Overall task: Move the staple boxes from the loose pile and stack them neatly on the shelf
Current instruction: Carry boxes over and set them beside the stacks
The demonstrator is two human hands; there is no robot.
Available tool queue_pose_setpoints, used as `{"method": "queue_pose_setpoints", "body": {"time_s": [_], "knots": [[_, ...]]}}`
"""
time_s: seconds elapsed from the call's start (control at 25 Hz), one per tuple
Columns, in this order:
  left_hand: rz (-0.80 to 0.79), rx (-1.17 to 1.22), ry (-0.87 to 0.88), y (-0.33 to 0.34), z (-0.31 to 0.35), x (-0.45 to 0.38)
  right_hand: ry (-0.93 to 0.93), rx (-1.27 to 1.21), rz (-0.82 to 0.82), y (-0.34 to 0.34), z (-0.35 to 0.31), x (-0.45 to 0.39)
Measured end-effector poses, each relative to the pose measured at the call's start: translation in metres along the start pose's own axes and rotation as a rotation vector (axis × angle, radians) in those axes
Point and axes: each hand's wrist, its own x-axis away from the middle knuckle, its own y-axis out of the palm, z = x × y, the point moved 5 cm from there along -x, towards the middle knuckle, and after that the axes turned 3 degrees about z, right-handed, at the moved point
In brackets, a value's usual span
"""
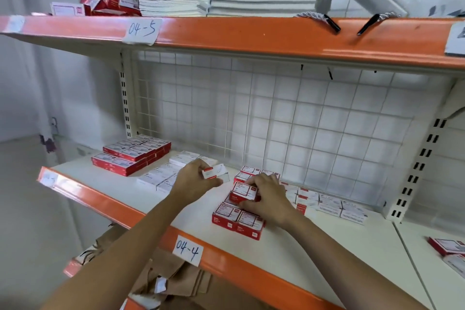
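Both hands are occupied in the head view: a white staple box [216,174] is pinched aloft in the left hand [193,180], apparently for carrying to the white rows [166,175], while a red staple box [243,192] is gripped by the right hand [270,200] on the red stack [237,220], seemingly to be squared. Bare shelf [151,199] is left between the groups (the orange front lip lies near), and the loose pile [327,202] rests behind against the wire grid [302,118].

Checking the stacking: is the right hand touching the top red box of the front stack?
Touching. The head view shows the right hand with fingers curled round the top red box of the front stack, with no gap between them.
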Motion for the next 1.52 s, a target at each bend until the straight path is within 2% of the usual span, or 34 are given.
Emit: {"method": "queue_pose_setpoints", "body": {"time_s": [0.16,0.36,0.48,0.64,0.84,1.04,1.32,1.52], "knots": [[0.009,0.0,-0.007,-0.012,-0.012,-0.004,-0.004,0.058,0.027,0.013,-0.01,-0.022],[-0.068,-0.002,0.051,-0.008,-0.012,-0.003,0.053,0.264,-0.013,0.022,-0.002,-0.033],[-0.143,-0.023,0.113,0.005,-0.001,-0.001,0.094,0.159,-0.039,0.004,0.013,-0.024],[-0.249,-0.052,0.231,0.039,0.034,0.006,0.159,0.001,0.054,-0.049,0.049,-0.001],[-0.343,-0.154,0.495,0.096,0.083,0.026,0.267,0.063,0.077,-0.081,0.095,0.045],[-0.401,-0.401,0.564,0.13,0.081,0.035,0.328,0.109,0.038,-0.085,0.123,0.073],[-0.375,-0.31,0.578,0.164,0.098,0.044,0.37,0.059,0.03,-0.076,0.137,0.091],[-0.301,-0.603,0.683,0.188,0.1,0.043,0.352,0.085,0.014,-0.082,0.152,0.123]]}}
